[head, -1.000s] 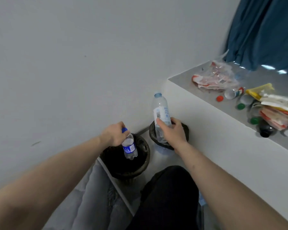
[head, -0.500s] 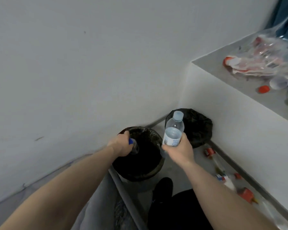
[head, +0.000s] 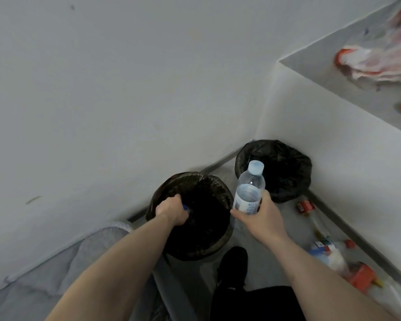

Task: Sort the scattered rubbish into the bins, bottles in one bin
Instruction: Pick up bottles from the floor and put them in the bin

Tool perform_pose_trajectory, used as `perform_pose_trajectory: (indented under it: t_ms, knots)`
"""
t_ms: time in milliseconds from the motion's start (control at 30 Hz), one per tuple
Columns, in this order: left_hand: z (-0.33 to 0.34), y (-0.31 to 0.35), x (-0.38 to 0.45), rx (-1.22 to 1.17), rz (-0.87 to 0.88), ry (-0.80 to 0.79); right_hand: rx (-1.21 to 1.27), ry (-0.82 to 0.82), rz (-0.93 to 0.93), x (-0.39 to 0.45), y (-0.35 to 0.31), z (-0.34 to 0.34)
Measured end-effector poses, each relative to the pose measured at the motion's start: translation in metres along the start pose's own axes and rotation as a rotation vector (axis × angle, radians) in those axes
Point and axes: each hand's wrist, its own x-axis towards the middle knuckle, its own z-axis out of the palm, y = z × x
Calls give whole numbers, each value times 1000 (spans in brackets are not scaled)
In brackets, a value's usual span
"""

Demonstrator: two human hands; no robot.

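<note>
My left hand (head: 171, 210) grips a blue-capped bottle (head: 186, 207) inside the near bin (head: 191, 215), my right hand (head: 259, 215) holds a clear bottle (head: 249, 188) beside its rim, which I judge it may clip on release.

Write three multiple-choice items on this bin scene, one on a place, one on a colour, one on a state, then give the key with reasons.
1. Where is the left hand?
A. over the nearer black-lined round bin
B. on the grey ledge
C. on the floor

2. What colour is the cap of the clear plastic water bottle in the right hand?
A. red
B. pale blue
C. green

3. How is that bottle held?
A. lying flat on an open palm
B. upside down by its cap
C. upright, fingers wrapped round its labelled body

Key: 1 A, the hand sits over the dark opening, a bit of blue showing at its fingers. 2 B, the cap on top is pale blue. 3 C, the cap points up and the fingers curl round the label, between the nearer bin and the farther black-lined bin.
</note>
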Motion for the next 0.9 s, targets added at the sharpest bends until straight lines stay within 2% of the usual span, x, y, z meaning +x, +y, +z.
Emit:
perform_pose_trajectory:
  t_ms: [333,500,600,733,833,900]
  knots:
    - [10,0,6,4,-83,-11,-46,-40,-28,3,3,4]
    - [-11,2,-3,-150,-74,54,-71,-68,-36,0,-3,7]
    - [-34,7,-16,-426,44,144,-80,-87,-41,-5,-6,7]
    - [-70,17,-58,-767,334,169,-156,-121,-84,-12,-13,10]
    - [-101,32,-95,-846,505,103,-188,-144,-130,-17,-21,14]
    - [-116,43,-111,-802,601,102,-210,-169,-154,-22,-26,15]
